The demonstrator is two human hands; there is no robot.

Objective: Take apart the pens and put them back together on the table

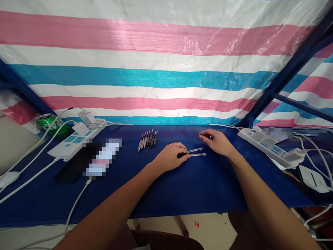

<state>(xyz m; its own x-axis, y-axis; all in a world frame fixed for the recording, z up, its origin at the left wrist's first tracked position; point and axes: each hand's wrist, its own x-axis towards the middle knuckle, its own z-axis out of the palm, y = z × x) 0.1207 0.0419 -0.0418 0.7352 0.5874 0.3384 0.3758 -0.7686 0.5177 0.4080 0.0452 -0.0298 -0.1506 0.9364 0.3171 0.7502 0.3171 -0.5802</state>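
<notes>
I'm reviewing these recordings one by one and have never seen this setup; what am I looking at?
No machine here: just a person's two bare hands, filmed by one head-worn camera looking forward and down. On the dark blue tabletop lies a row of slim grey-and-black pen-like pieces, between two white plastic power strips. The left hand holds two slim, clear, pen-like plastic rods; the right hand seems to pinch a small dark item, too indistinct to identify.
</notes>
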